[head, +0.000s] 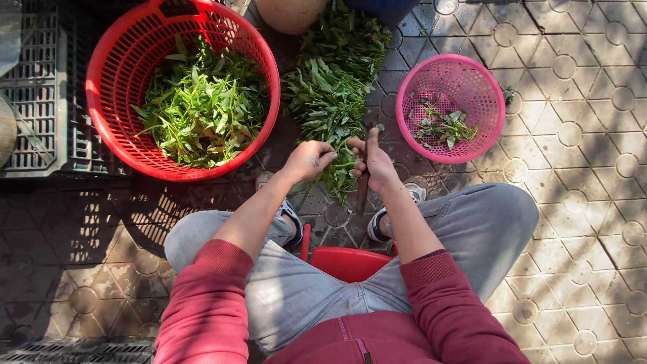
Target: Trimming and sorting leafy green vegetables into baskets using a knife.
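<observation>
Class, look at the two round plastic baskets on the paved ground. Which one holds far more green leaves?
The large red basket on the left, heaped with leaves. The smaller pink basket on the right holds only a few sprigs.

Glossy perforated plastic forms the red basket (108, 61) and pink basket (485, 87). The leafy greens (330, 101) look matt, the paved floor (579, 202) rough, moulded stone.

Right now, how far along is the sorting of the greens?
Done: the large red basket holds a heap of leafy stems, and the small pink basket a few trimmings. In hand: left hand and right hand grip stems from the pile of greens. Left: most of that pile.
</observation>
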